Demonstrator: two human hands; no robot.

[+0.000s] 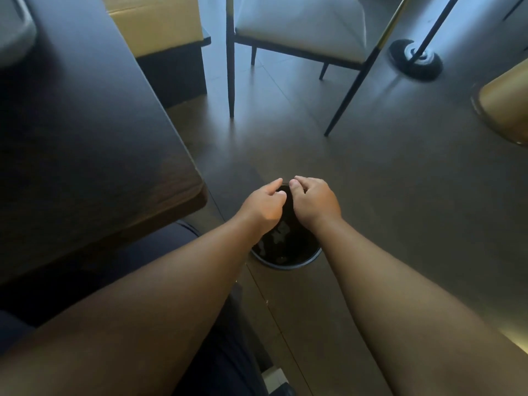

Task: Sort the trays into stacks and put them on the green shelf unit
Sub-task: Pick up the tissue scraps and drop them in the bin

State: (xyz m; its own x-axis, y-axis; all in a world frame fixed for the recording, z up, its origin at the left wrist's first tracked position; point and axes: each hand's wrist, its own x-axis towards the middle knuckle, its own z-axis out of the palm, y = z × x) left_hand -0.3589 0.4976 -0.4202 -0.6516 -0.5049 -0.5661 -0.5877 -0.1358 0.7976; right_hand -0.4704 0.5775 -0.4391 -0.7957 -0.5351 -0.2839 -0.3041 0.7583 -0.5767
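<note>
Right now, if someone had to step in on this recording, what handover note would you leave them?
Left hand: loosely curled above the round dark bin on the floor, holding nothing that can be seen.
Right hand: beside the left, thumbs nearly touching, also above the bin, nothing visible in it.
Job's things: a grey edge at the far left corner of the dark table may be a tray, but too little shows to tell. The green shelf unit is out of view.
Done: no sorted stacks are visible.
Left: find the trays, stack them by kind, carry them to the shelf unit.
</note>
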